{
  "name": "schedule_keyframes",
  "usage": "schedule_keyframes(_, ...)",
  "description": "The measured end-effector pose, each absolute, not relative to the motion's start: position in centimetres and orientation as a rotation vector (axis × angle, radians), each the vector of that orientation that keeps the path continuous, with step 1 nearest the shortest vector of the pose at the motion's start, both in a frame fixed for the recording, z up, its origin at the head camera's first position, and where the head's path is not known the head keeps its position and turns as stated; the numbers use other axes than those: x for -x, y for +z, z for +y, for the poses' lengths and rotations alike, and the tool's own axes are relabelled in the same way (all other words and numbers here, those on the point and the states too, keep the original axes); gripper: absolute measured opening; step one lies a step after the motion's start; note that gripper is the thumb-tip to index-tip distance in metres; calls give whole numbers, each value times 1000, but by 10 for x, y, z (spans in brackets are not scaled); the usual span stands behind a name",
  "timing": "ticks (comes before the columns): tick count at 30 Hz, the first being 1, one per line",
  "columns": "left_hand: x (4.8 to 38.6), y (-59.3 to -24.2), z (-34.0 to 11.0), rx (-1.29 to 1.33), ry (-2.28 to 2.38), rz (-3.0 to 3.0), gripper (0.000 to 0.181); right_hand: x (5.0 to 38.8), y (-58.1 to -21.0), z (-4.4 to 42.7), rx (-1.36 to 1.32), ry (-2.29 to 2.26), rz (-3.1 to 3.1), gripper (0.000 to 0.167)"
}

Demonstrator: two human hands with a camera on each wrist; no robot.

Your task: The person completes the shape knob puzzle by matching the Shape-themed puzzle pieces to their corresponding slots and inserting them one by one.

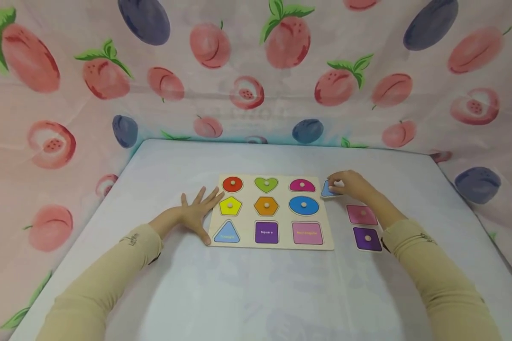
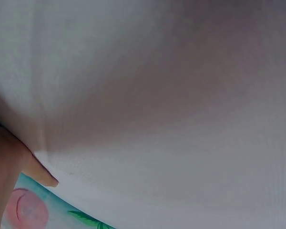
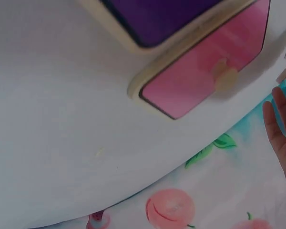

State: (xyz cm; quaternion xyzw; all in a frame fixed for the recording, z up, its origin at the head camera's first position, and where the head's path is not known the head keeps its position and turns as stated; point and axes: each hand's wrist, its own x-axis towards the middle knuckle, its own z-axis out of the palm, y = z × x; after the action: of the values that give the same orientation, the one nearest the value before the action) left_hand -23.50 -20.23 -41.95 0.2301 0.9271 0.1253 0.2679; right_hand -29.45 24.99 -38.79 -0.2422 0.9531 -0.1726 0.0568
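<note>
A wooden shape puzzle board [image 1: 281, 239] lies on the table. Along its left edge rests my left hand [image 1: 194, 215], fingers spread, with fingertips and thumb touching the rim. Beside the board's upper right corner, my right hand [image 1: 349, 184] pinches a blue triangle piece [image 1: 326, 189], partly hidden by the fingers. The triangle, square and rectangle spaces in the front row hold no pieces. Knobbed pieces fill the two rows behind, among them a red circle [image 1: 232, 184] and a blue oval [image 1: 304, 205]. Only part of the right hand shows in the right wrist view.
Right of the board lie a pink rectangle piece [image 1: 358, 215] and, nearer, a purple square piece [image 1: 368, 239], below my right forearm. The white table [image 1: 239, 293] meets a fruit-printed cloth [image 1: 162, 113] at the back and sides.
</note>
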Motion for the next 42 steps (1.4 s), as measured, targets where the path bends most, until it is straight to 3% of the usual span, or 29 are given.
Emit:
schedule_keyframes(26,235,-420,-202,-604,330,2512,140,281,-387,228,756,-611,2872,6)
schedule_keyframes(33,234,-423,-202,-606,328,2516,140,278,-384,217,705,-621,2868,17)
schedule_keyframes(42,235,-422,-203,-616,330,2513,140,273,-386,202,848,-666,2863,14)
